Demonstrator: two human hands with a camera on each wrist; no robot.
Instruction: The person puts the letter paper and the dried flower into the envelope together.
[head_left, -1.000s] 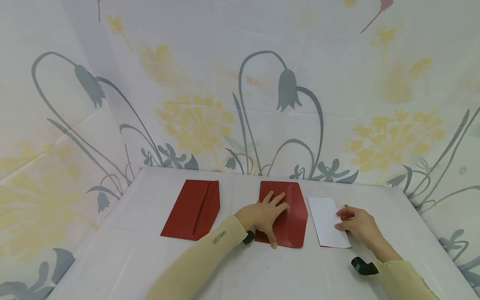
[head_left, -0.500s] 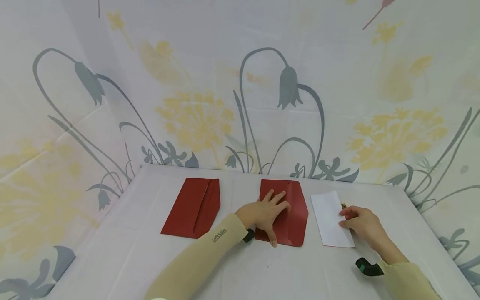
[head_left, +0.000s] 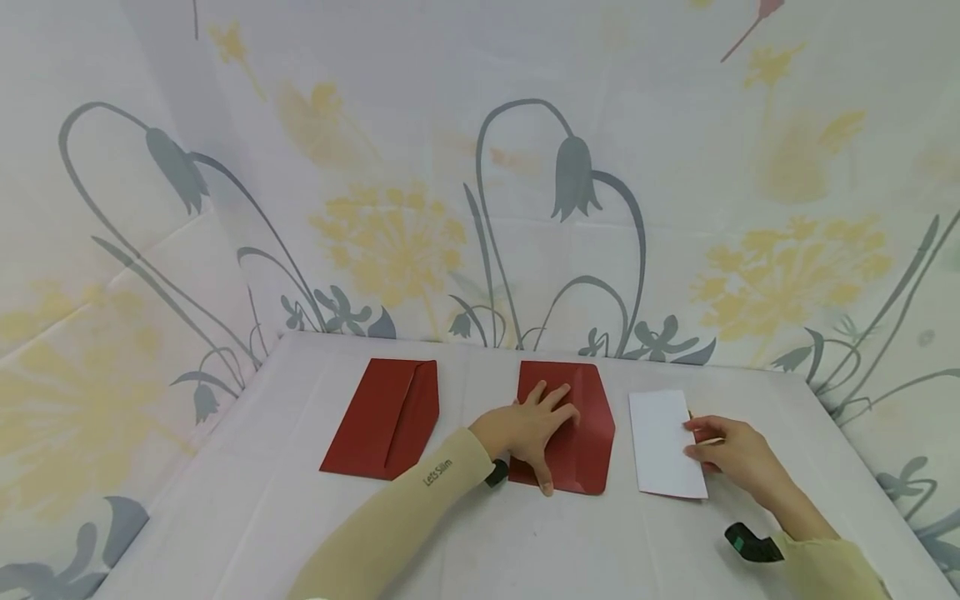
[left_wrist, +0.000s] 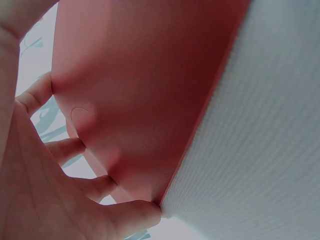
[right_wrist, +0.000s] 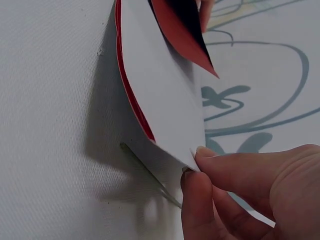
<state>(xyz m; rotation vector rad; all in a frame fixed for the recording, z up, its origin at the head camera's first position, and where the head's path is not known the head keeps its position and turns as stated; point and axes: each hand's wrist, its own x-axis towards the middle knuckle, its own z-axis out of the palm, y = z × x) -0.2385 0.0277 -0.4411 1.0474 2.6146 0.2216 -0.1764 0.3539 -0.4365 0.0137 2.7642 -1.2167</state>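
Note:
My left hand (head_left: pixel 527 429) rests with fingers spread on a red envelope (head_left: pixel 597 417) in the middle of the table. That envelope's flap side points right. In the left wrist view the fingertips press into the red paper (left_wrist: pixel 140 95). My right hand (head_left: pixel 733 457) pinches the right edge of a white folded card (head_left: pixel 663 442) between thumb and fingers. Red shows between the card's layers in the right wrist view, where the card (right_wrist: pixel 157 80) stands tilted off the cloth. Near those fingers lies a thin greenish stem (right_wrist: pixel 147 172), partly hidden.
Another red envelope (head_left: pixel 371 417) lies at the left, near the left sleeve (head_left: pixel 405 517). A white cloth covers the table (head_left: pixel 570 554). A flower-printed curtain (head_left: pixel 420 167) hangs along the back and sides. Dark wrist devices (head_left: pixel 752 543) sit by the sleeves.
My right hand has shifted slightly to the right, and the white card has slid and turned a little with it. The left hand and both red envelopes stay in place.

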